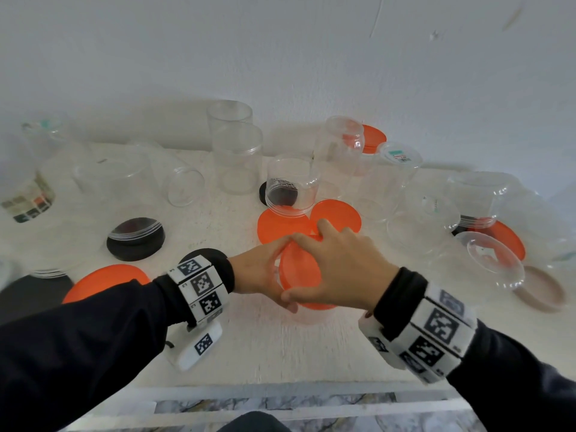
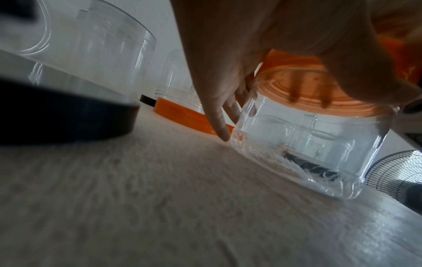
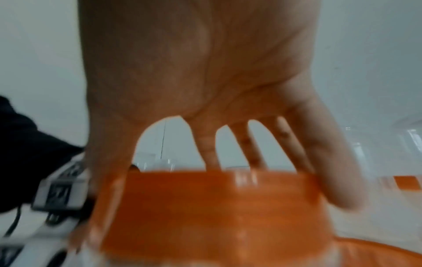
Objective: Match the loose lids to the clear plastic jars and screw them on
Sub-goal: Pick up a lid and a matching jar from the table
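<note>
A short clear jar (image 2: pixel 308 148) stands on the white table near its front middle. An orange lid (image 1: pixel 300 272) sits on the jar's mouth. My right hand (image 1: pixel 336 266) comes down from above, thumb and fingers spread round the rim of the orange lid (image 3: pixel 217 207) and gripping it. My left hand (image 1: pixel 260 271) holds the jar's left side, its fingers (image 2: pixel 217 115) curled round the wall down to the table. In the head view the hands hide most of the jar. The right wrist view is blurred.
Several open clear jars (image 1: pixel 237 157) crowd the back of the table (image 1: pixel 249 344), some on their sides. Loose orange lids (image 1: pixel 338 218), black lids (image 1: pixel 135 244) and a pinkish lid (image 1: pixel 542 291) lie among them. A wall rises behind; a fan (image 2: pixel 397 173) stands beyond the table edge.
</note>
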Available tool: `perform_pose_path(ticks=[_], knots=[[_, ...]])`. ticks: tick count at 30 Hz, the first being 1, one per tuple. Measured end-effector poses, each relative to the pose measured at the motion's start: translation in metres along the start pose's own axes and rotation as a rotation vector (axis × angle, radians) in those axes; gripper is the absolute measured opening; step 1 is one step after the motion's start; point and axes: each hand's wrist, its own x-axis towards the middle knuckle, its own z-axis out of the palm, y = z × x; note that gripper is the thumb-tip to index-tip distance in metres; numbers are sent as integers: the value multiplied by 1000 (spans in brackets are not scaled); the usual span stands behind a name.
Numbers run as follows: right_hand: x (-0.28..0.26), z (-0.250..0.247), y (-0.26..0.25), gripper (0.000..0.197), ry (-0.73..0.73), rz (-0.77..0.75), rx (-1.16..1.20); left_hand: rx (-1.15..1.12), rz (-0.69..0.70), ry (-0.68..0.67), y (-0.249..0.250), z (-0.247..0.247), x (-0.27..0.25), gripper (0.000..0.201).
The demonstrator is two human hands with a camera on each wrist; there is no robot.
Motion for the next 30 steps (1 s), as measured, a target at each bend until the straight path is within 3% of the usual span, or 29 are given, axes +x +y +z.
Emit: perform_pose_path(ticks=[3,8,14,21,30], knots=[[-2,5,2,96,5,2,-17,11,3,-3,-2,0,1,95],[-5,-5,20,90,-177,-285,127,31,14,-10,-2,0,1,111],[-3,1,-2,85,5,-43,-13,65,-4,17,-1,0,0,99],[-5,-6,14,94,-179,-179,57,70,-1,9,-1,0,-1,100],[-1,-2,18,97,-18,-167,29,159,5,57,7,1,-4,89]])
